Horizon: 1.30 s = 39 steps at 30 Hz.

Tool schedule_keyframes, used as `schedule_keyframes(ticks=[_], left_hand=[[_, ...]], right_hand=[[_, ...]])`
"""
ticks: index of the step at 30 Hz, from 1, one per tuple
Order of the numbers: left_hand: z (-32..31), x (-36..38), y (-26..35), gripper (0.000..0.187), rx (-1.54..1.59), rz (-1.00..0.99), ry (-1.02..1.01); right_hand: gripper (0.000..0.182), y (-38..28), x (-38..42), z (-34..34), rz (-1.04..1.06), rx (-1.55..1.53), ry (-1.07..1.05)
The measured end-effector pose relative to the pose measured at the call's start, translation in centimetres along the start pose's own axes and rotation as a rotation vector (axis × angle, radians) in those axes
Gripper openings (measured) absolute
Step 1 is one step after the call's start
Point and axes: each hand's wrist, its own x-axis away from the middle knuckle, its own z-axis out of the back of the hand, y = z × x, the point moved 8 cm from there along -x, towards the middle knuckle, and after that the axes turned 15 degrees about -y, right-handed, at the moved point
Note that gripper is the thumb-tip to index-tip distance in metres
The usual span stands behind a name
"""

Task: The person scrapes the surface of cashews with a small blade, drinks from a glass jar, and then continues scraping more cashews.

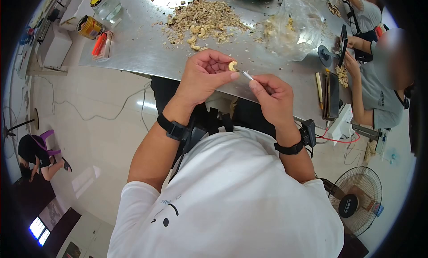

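Note:
A pale, curved cashew nut [232, 66] is pinched between the thumb and fingers of my left hand [206, 74]. My right hand [273, 96] grips a thin silver-coloured tool [247, 75], and its tip points at the cashew from close by. Both hands are held over the front edge of the metal table [147, 46]. Beyond them lies a wide heap of broken shell bits [200, 18], with several whole cashews [196, 36] along its near side.
Back right on the table sits a clear plastic bag [296, 30]. A glass jar [106, 7], a yellow-labelled jar [89, 27] and an orange-handled cutter [99, 45] stand at left. A co-worker [385, 79] sits at right near a stand-mounted device [342, 45]. A fan [356, 200] is behind.

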Motion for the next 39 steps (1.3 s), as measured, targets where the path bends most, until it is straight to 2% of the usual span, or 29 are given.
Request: schedule_keyframes(ticks=[4, 13, 17, 23, 29, 39], left_hand=[[-0.1, 0.2, 0.3, 0.033, -0.004, -0.029, -0.028], [0.8, 0.5, -0.4, 0.029, -0.091, 0.028, 0.010], [0.7, 0.5, -0.2, 0.025, -0.079, 0.049, -0.017], [0.1, -0.2, -0.3, 0.023, 0.104, -0.004, 0.019], [0.4, 0.0, -0.5, 0.021, 0.025, 0.110, 0.113], [0.2, -0.3, -0.5, 0.020, -0.011, 0.080, 0.070]], right_hand=[[0.011, 0.2, 0.0, 0.4, -0.056, -0.030, -0.068], [0.013, 0.1, 0.0, 1.1, -0.002, -0.086, -0.006], [0.014, 0.0, -0.2, 0.3, -0.020, -0.038, 0.009], [0.015, 1.4, -0.3, -0.3, -0.053, -0.047, 0.021], [0.015, 1.5, -0.1, 0.2, -0.038, -0.013, 0.051], [0.013, 0.7, -0.6, 0.6, -0.020, 0.102, 0.014]])
